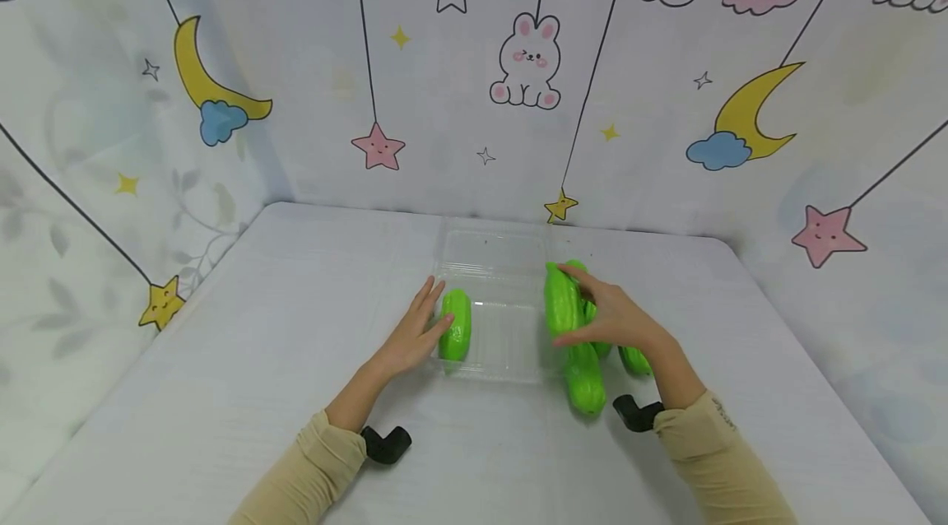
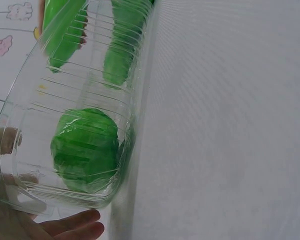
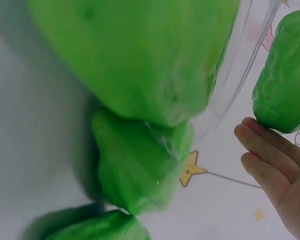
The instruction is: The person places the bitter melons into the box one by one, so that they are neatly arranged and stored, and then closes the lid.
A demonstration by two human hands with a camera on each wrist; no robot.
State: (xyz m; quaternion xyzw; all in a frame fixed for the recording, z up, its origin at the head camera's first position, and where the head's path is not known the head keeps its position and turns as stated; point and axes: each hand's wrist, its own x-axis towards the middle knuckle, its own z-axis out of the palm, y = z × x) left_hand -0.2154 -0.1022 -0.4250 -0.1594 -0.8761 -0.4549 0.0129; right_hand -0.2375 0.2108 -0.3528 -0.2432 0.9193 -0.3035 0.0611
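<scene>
A clear plastic box (image 1: 507, 340) lies on the table with its lid (image 1: 494, 247) folded back. Inside, along its left wall, sits a green cucumber (image 1: 457, 327), ribbed and glossy. My left hand (image 1: 409, 337) touches that left wall, fingers straight and thumb overlapping the cucumber in the head view. Above the box's right side, my right hand (image 1: 618, 315) grips a second cucumber (image 1: 561, 295) between thumb and fingers; in the right wrist view this held cucumber (image 3: 287, 75) is raised off the table. A longer green cucumber (image 1: 585, 385) lies under it, just outside the box.
More green cucumbers (image 1: 634, 360) lie right of the box, partly hidden by the right hand. Black wrist devices (image 1: 387, 444) show beside both sleeves. A patterned wall cloth (image 1: 444, 81) rises behind the white table (image 1: 311, 286).
</scene>
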